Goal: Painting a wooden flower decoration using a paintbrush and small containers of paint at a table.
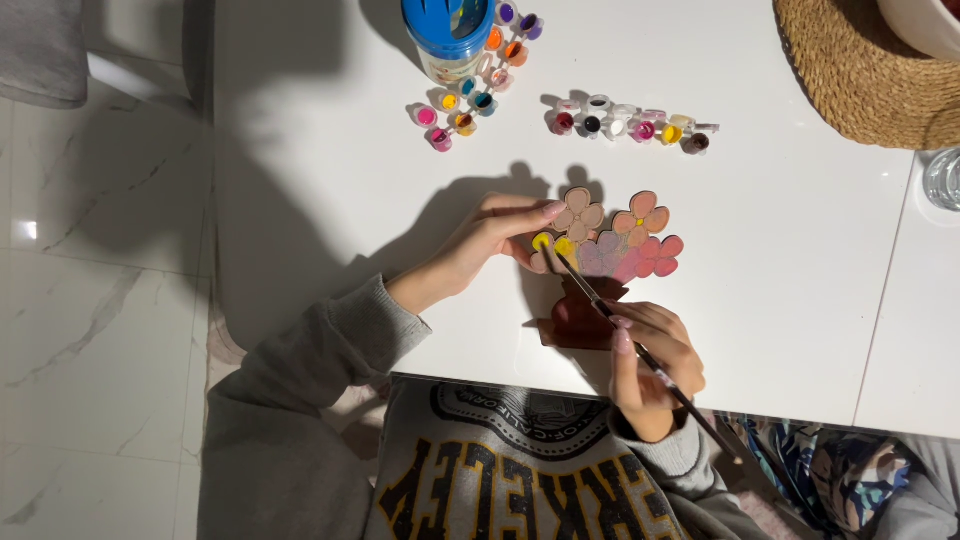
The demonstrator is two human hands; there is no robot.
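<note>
Both hands work at the near edge of the white surface (pixel 780 300). Right hand (pixel 655 365): fingers closed around a thin dark paintbrush (pixel 640 350), held pen-style, the handle running back past the wrist toward the lap. Brush tip rests at the yellow spot on the wooden flower cutout (pixel 610 250), at its left side. Left hand (pixel 490 240): fingers extended, not gripping, the fingertips pressed against the left edge of the cutout, steadying it flat.

Cutout lies flat on the surface, between the two hands. Shape: a bunch of flowers above a pot. Upper blossoms are pale tan and peach, lower right ones pink and red, middle ones lilac; the pot at the bottom is dark brown and partly covered by the right hand.

Farther back, well apart from the cutout: a strip of small paint pots (pixel 628 122) in a row, mixed colours, lids open. To the left of it, a second strip of paint pots (pixel 470 95) curving up beside a blue-lidded jar (pixel 445 35). Upper right corner: woven straw mat (pixel 860 70) with a pale bowl (pixel 925 20) on it. A clear glass (pixel 943 178) at the right edge, only partly in view.

Person wears a grey sweatshirt (pixel 290 420); the sleeves reach to the wrists. Pale marbled floor (pixel 100 300) to the left.
</note>
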